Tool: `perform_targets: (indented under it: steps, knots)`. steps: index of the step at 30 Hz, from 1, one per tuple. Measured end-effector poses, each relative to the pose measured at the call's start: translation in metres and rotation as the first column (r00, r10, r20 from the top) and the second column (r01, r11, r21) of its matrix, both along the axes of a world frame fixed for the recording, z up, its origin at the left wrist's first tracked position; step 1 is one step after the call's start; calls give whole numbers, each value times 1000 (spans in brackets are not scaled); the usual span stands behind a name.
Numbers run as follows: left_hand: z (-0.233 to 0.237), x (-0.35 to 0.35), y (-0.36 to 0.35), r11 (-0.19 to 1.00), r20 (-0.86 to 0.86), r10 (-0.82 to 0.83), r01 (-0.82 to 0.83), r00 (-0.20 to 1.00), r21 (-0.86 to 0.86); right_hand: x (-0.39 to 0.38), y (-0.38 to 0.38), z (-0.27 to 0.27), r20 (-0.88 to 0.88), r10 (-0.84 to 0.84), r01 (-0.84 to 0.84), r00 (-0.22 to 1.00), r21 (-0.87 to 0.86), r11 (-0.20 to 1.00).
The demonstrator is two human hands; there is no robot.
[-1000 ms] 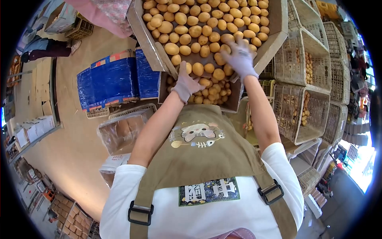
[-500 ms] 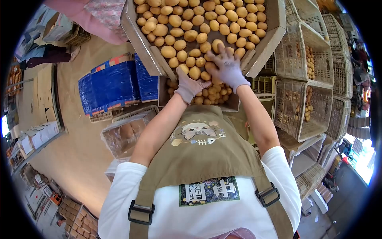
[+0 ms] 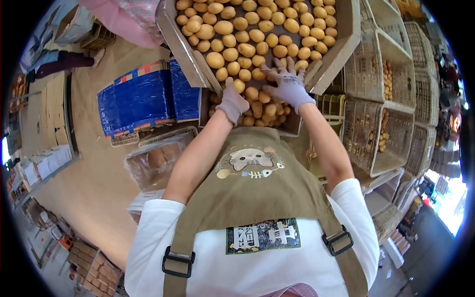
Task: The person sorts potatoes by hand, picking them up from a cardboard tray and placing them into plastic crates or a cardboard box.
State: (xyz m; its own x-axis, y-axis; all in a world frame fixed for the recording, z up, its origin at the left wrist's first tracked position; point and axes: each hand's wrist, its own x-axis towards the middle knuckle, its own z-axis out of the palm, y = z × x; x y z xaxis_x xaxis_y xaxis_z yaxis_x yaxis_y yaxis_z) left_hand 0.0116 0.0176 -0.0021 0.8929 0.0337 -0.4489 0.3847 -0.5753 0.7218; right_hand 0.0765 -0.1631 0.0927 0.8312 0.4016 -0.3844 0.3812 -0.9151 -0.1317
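Work in hand: a person in gloves moves potatoes, as they look from above, off a sloping tray into a box set under its low edge.
Right hand: fingers spread apart and flat, palm down on the potatoes at the low lip of the tray; it grips nothing.
Left hand: at the same lip, thumb up, back toward the camera; the fingers are hidden under it, so I cannot tell whether they are closed on anything.
Just changed: a second ago the right hand lay further up the tray among the potatoes; it has since drawn back toward the body to the lip. The left hand has hardly shifted.
Meaning: this reads as one raking pull close to its end, with the potatoes under the palm at the edge, just above the box.
Where the potatoes are: most fill the tray in a loose single layer; a smaller heap lies in the box, between the two wrists.
Apron: olive, with a cat drawn on it, over a white shirt.
Right side: stacked mesh baskets, some holding the same produce.
Left side: blue-wrapped packs on the floor.
Other person: a pink sleeve at the tray's far corner, apart from both hands.
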Motion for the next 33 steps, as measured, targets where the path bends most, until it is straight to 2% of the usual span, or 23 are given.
perform_targets:
  steps: [2,4,7,8,10,11,12,15,16,17,18,19,20,21,22,23,24,26,27,30,31,32,33]
  knots:
    - [8,-2,9,990,-14,-134,133,991,-43,3,-8,-10,-38,19,-18,999,23,1000]
    - [-15,9,10,864,-39,-241,196,970,-463,4,-8,-6,-65,22,-21,998,14,1000]
    - [-16,28,17,928,-252,-62,-38,966,-371,3,-9,-7,-78,47,-51,996,-42,998]
    - [-10,31,19,966,-281,-68,-7,957,-258,2,-8,-8,-74,61,-64,995,-50,997]
    - [4,36,23,898,-386,40,-203,921,-391,2,-6,-6,-77,52,-57,996,-60,997]
    - [10,37,21,696,-487,115,-420,866,-582,3,-5,-7,-78,48,-53,996,-61,997]
    - [19,36,18,410,-598,146,-598,788,-689,2,-5,-8,-82,44,-49,996,-64,997]
    - [37,36,13,765,-436,137,-374,890,-523,1,-7,-6,-91,42,-46,995,-46,998]
    - [35,33,13,774,-418,138,-361,898,-520,1,-6,-4,-96,41,-45,995,-40,998]
    - [30,30,15,675,-472,165,-448,866,-586,1,-5,-2,-92,36,-39,995,-27,999]
    - [20,28,17,468,-579,176,-585,796,-662,0,-6,-2,-86,34,-35,996,-14,999]
    - [12,26,17,246,-678,158,-694,718,-677,1,-6,-3,-80,35,-36,996,-3,999]
    - [3,23,17,48,-748,104,-754,656,-655,5,-7,-7,-64,-7,13,998,89,996]
    - [-4,21,15,-134,-794,39,-784,606,-606,9,-14,-33,17,-135,122,991,335,934]
    - [-5,20,11,-257,-809,-10,-783,588,-566,14,-6,-34,56,-272,194,961,569,800]
    - [-6,18,9,-349,-815,-55,-776,577,-526,8,1,-36,283,-281,130,917,455,881]
    - [10,15,2,-355,-827,25,-768,562,-533,0,14,-36,289,-230,119,929,355,927]
    - [-3,12,-2,-403,-808,-17,-744,589,-534,-20,30,-30,97,-45,32,994,135,990]
    - [-1,11,0,-342,-780,-1,-733,626,-588,-25,35,-17,82,19,-23,996,45,999]
    - [9,4,-13,-400,-863,95,-775,496,-490,-12,41,-20,109,-25,-1,994,234,972]
    - [5,1,-13,-397,-827,88,-742,555,-540,-13,52,-23,319,17,-140,948,364,921]
    - [6,-1,-14,-398,-808,115,-718,579,-571,-19,61,-24,473,38,-220,880,336,916]
    - [11,-3,-16,-397,-788,139,-695,600,-600,-21,59,-39,505,62,-242,861,299,923]
